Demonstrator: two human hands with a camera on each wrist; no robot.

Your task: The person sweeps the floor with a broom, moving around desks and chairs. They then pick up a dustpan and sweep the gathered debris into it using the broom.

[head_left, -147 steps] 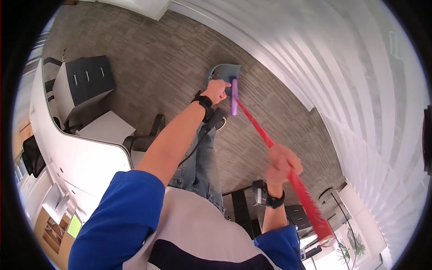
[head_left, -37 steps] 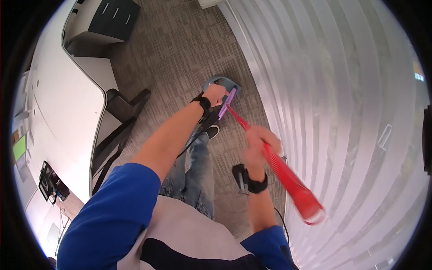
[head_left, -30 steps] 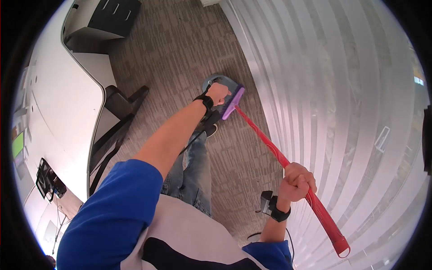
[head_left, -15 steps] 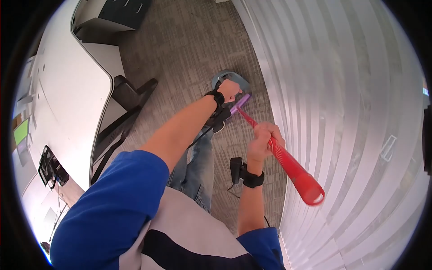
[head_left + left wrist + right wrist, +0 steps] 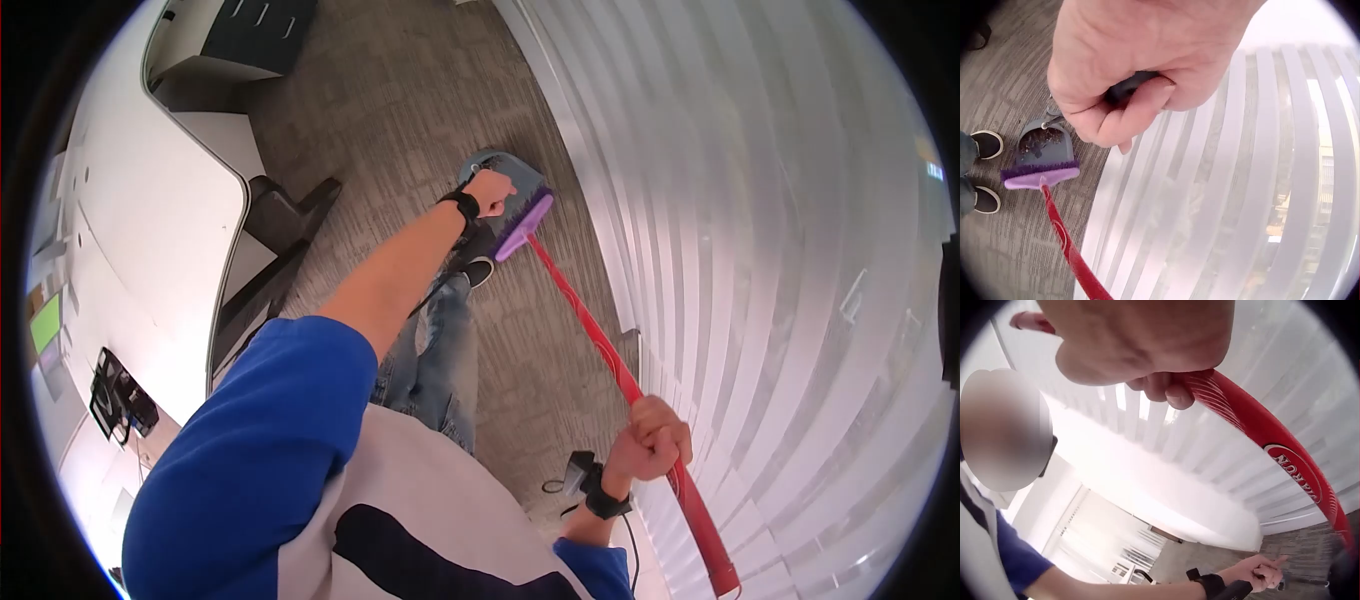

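My left hand (image 5: 490, 192) curls round the dark handle of a grey dustpan (image 5: 1057, 153), high above the pan. Inside the pan lies a heap of dark, crumbly debris (image 5: 1038, 139). A broom has its purple head (image 5: 527, 226) with dark violet bristles at the pan's open front edge. My right hand (image 5: 652, 440) grips the broom's red handle (image 5: 595, 335) near its upper end, with the fingers wrapped round it. In the right wrist view that handle (image 5: 1260, 422) slants down and away from the fist. Most of the dustpan's handle is hidden behind my left hand.
My shoe (image 5: 479, 271) stands on the grey carpet (image 5: 420, 110) close to the dustpan. A white striped glass wall (image 5: 720, 200) rises on the right. At the left are a white desk (image 5: 150, 230), a black chair arm (image 5: 300, 210) and a drawer cabinet (image 5: 262, 35).
My right hand has swung the broom forward and back, its upper end now lower and nearer my body than half a second ago. My left hand keeps holding the dustpan with only slight movement.
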